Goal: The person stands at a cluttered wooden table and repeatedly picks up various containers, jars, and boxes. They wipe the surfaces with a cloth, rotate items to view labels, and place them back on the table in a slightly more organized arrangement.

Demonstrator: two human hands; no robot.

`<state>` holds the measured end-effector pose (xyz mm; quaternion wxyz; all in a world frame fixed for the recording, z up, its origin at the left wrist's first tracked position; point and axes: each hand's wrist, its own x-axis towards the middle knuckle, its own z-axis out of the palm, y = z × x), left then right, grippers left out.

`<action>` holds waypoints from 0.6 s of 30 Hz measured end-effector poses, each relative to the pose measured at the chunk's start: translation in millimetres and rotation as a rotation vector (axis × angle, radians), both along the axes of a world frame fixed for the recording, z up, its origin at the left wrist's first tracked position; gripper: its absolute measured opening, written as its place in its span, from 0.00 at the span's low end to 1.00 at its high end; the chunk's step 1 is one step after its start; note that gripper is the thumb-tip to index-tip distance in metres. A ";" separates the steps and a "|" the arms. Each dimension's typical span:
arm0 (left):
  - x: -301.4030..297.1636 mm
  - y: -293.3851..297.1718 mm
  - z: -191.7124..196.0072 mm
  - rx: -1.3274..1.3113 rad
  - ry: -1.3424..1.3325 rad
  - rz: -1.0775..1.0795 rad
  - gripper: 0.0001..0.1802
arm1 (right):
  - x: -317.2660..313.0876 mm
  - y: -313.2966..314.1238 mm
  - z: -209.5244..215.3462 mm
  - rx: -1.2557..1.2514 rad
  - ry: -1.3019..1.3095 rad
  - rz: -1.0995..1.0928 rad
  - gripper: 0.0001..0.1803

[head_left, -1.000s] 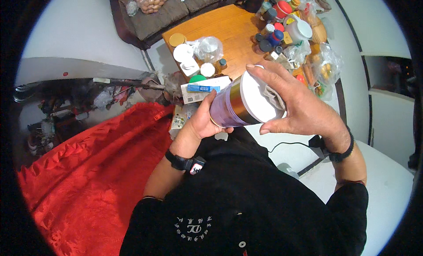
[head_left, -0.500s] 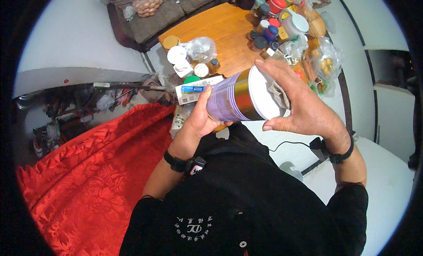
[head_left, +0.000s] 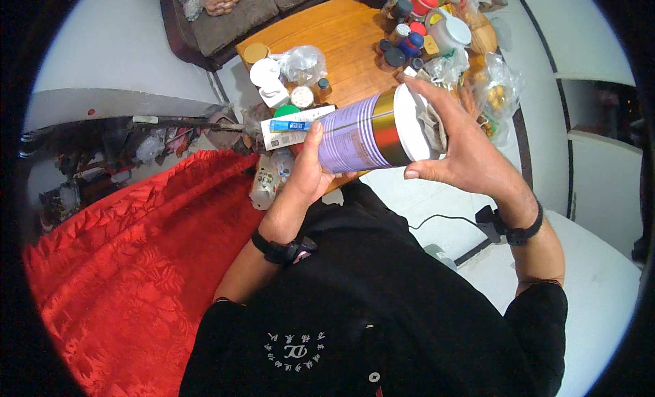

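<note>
Head view, setting: a cluttered wooden counter (head_left: pixel 341 38) is seen from above, with a red patterned cloth (head_left: pixel 129 274) spread at the lower left and the person's black shirt (head_left: pixel 382 308) filling the lower middle.
Head view, tin: a large cylindrical tin (head_left: pixel 365 133), lilac with a gold band and a white lid end, is held tipped on its side in the air above the near edge of the counter, lid end towards the right.
Head view, left hand: the left hand (head_left: pixel 307 175) is closed around the base end of the tin, thumb laid up along its wall.
Head view, right hand: the right hand (head_left: pixel 464 151) is cupped over the lid end, fingers spread across the rim and thumb under it; it is partly open and wrapped on the tin.
Head view, position: the tin lies between both hands, touching each.
Head view, handling: the tin is judged stiff and smooth, so likely slippery; its weight cannot be told. A grip at both ends, as here, looks steadiest.
Head view, surroundings: a flat white carton (head_left: pixel 295 126) lies just behind the tin; jars and bottles (head_left: pixel 409 38) and clear bags (head_left: pixel 501 90) crowd the far counter.
</note>
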<state>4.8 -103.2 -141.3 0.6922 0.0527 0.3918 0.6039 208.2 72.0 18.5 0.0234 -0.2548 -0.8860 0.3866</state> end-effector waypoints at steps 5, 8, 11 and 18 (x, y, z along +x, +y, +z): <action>-11.8 -5.0 -0.8 0.025 0.017 0.016 0.39 | -12.4 -4.0 1.0 0.015 0.034 0.001 0.69; -15.0 -6.7 -0.7 0.053 0.010 0.012 0.39 | -22.6 -2.6 -2.4 0.011 0.067 0.013 0.67; -13.5 -2.4 1.9 0.019 -0.019 0.021 0.42 | -26.5 -2.7 -0.5 0.000 0.075 0.005 0.62; -33.2 12.6 14.7 -0.064 -0.101 -0.031 0.49 | -55.3 -5.3 4.4 0.061 0.214 -0.107 0.47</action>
